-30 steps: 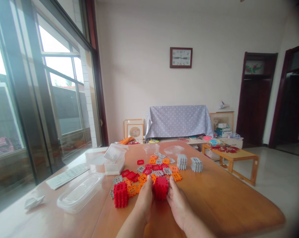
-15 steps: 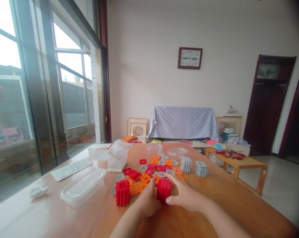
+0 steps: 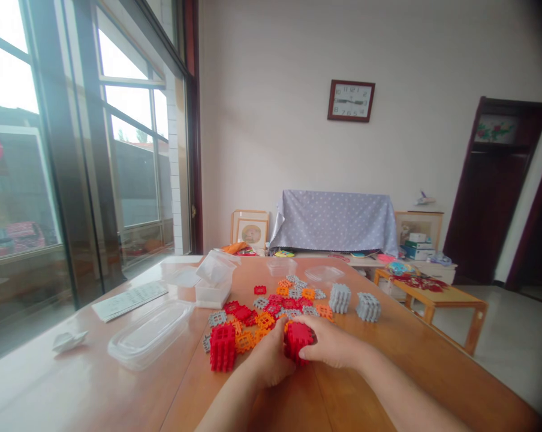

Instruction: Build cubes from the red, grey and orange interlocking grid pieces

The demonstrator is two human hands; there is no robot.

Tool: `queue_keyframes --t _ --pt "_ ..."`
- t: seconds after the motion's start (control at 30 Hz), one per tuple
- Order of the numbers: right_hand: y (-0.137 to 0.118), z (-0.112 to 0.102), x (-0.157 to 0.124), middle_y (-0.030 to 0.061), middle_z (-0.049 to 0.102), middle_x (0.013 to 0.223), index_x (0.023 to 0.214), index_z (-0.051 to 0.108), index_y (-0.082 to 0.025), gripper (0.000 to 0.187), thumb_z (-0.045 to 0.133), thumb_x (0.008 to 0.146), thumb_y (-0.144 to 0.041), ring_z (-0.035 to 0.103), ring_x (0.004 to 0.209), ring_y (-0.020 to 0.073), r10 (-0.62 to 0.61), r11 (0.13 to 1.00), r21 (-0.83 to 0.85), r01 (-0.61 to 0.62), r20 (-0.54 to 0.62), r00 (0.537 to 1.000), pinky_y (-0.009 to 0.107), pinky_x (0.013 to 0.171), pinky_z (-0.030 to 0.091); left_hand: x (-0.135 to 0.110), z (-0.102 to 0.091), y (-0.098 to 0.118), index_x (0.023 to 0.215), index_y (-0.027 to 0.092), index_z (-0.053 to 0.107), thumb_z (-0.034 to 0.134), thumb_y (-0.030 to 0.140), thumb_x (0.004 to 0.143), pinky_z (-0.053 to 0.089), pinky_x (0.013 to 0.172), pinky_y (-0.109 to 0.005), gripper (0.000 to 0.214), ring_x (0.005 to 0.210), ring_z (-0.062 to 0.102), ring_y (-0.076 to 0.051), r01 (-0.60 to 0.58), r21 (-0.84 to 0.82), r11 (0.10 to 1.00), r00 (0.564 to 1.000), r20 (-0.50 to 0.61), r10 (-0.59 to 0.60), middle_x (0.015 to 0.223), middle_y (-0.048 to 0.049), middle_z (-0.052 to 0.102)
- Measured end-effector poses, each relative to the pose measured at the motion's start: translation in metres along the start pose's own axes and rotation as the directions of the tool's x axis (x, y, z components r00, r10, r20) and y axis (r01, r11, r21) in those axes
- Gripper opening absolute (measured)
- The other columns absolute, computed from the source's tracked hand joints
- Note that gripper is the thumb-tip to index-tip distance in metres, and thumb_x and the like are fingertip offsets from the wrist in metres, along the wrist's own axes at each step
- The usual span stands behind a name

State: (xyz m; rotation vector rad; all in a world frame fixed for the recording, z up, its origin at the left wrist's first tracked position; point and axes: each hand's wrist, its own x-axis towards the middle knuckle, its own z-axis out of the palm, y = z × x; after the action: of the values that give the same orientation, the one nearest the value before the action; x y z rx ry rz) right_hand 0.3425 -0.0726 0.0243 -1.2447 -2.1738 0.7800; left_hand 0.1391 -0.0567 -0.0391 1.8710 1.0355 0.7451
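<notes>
My left hand and my right hand both close round a red cube of interlocked plastic squares, low over the wooden table. To the left of it stands a second red cube. Behind them lies a heap of loose red, orange and grey square pieces. Two grey cubes stand at the heap's right.
Clear plastic containers and a printed sheet lie on the table's left, by a tall window. A crumpled paper sits near the left edge. A low wooden table stands beyond on the right.
My hands went from flanking the red cube with straight fingers to wrapping round it. My right hand turned over its top. The camera swung slightly left.
</notes>
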Motion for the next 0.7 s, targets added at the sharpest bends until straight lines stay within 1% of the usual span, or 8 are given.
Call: queue_keyframes --t 0.1,0.23,0.33,0.47,0.53,0.6,0.63,0.7 --pt "0.0 0.0 0.002 0.0052 0.066 0.123 0.132 0.059 -0.025 0.07 0.076 0.064 -0.024 0.061 0.108 0.0258 0.009 1.0 0.007 -0.009 0.003 1.0 0.035 0.095 0.048 0.0 -0.002 -0.001 0.152 0.017 0.024 0.072 0.012 0.063 0.04 0.068 -0.024 0.101 0.073 0.057 -0.014 0.027 -0.003 1.0 1.0 -0.004 -0.027 0.076 0.0046 0.062" --pt "0.003 -0.001 0.0 0.006 0.063 0.13 0.14 0.053 -0.026 0.081 0.078 0.062 -0.023 0.059 0.116 0.0273 -0.002 0.998 0.058 0.001 0.02 1.0 0.038 0.101 0.045 -0.001 -0.002 -0.001 0.149 0.019 0.029 0.07 0.011 0.064 0.038 0.063 -0.023 0.095 0.068 0.055 -0.013 -0.001 -0.062 0.998 1.0 -0.005 0.0 0.075 0.0045 0.062" --pt "0.004 0.0 -0.002 0.0071 0.058 0.139 0.145 0.048 -0.028 0.089 0.079 0.062 -0.023 0.054 0.125 0.0295 -0.009 0.998 0.069 0.008 0.02 1.0 0.04 0.107 0.041 -0.004 -0.002 -0.001 0.151 0.021 0.028 0.069 0.01 0.065 0.037 0.06 -0.023 0.095 0.067 0.056 -0.013 -0.021 -0.094 0.995 1.0 -0.01 0.02 0.078 0.0028 0.064" --pt "0.006 0.0 -0.005 0.0085 0.05 0.149 0.15 0.042 -0.028 0.097 0.08 0.061 -0.021 0.049 0.132 0.0308 0.012 0.995 0.1 -0.013 0.01 1.0 0.042 0.112 0.036 -0.005 -0.002 -0.002 0.155 0.021 0.023 0.068 0.008 0.064 0.04 0.064 -0.024 0.103 0.071 0.059 -0.015 -0.023 -0.082 0.996 0.999 -0.034 0.021 0.078 0.0023 0.065" --pt "0.007 -0.001 -0.007 0.0107 0.047 0.152 0.153 0.035 -0.028 0.102 0.08 0.063 -0.022 0.052 0.129 0.0303 0.047 0.981 0.187 -0.049 0.012 0.999 0.043 0.11 0.039 -0.005 -0.002 -0.004 0.156 0.022 0.021 0.068 0.007 0.064 0.041 0.064 -0.024 0.105 0.072 0.06 -0.015 -0.013 -0.102 0.995 1.0 -0.014 0.012 0.077 0.0028 0.064" --pt "0.008 -0.001 -0.013 0.0136 0.046 0.152 0.155 0.03 -0.028 0.102 0.08 0.067 -0.026 0.054 0.129 0.0293 0.102 0.947 0.305 -0.098 0.004 0.995 0.044 0.109 0.041 -0.005 -0.001 -0.006 0.155 0.023 0.021 0.067 0.006 0.064 0.04 0.062 -0.023 0.103 0.073 0.061 -0.014 0.0 -0.165 0.986 1.0 0.015 0.003 0.082 0.0016 0.065" --pt "0.009 0.0 -0.018 0.0144 0.047 0.151 0.155 0.03 -0.028 0.099 0.079 0.069 -0.029 0.052 0.131 0.029 0.128 0.923 0.369 -0.112 -0.018 0.992 0.045 0.109 0.041 -0.005 0.0 -0.007 0.154 0.024 0.023 0.067 0.006 0.064 0.04 0.061 -0.022 0.101 0.074 0.061 -0.013 0.004 -0.206 0.979 1.0 0.016 -0.001 0.087 0.0002 0.066" --pt "0.009 0.004 -0.029 0.0147 0.049 0.15 0.152 0.036 -0.027 0.088 0.077 0.075 -0.039 0.046 0.138 0.0285 0.189 0.856 0.505 -0.108 -0.111 0.976 0.046 0.113 0.037 -0.005 0.001 -0.009 0.149 0.026 0.03 0.067 0.006 0.064 0.039 0.058 -0.02 0.095 0.074 0.061 -0.011 -0.003 -0.272 0.962 1.0 -0.004 0.002 0.101 -0.0028 0.065"
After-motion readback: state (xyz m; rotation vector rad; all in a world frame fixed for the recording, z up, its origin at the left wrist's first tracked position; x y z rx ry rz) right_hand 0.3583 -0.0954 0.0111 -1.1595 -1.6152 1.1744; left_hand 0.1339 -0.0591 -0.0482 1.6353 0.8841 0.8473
